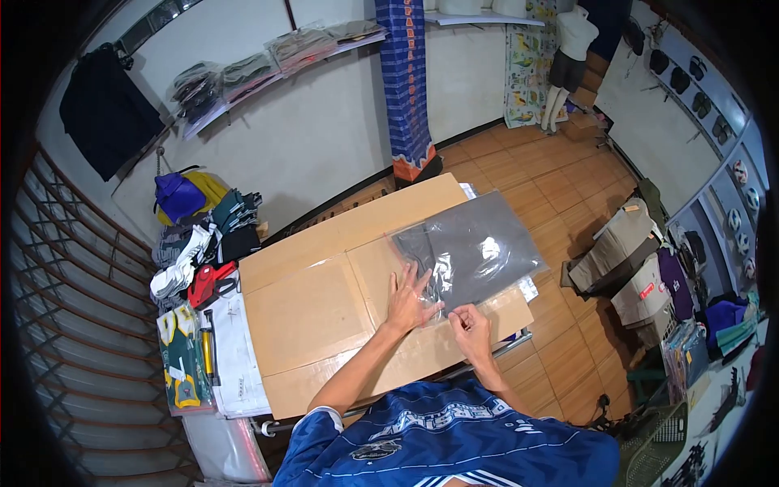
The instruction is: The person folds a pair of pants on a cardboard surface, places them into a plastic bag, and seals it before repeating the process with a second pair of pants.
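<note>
A dark grey folded garment [495,239] lies in a clear plastic bag [403,243] on a cardboard sheet [304,304]. My left hand [408,300] presses on the left end of the bag, fingers spread and lying flat, with its fingertips over the clear plastic. At the bag's near edge, my right hand [471,330] has thumb and fingers pinched together on what looks like the plastic. The exact spot between those fingertips is hidden. The plastic shines with glare over the garment.
Left of the cardboard are a red tool [213,284], a yellow hand pump [208,349], piled clothes [235,215] and a bagged green jersey [180,357]. Stacked garments [625,252] stand on the right. A blue pillar [403,81] rises behind the table.
</note>
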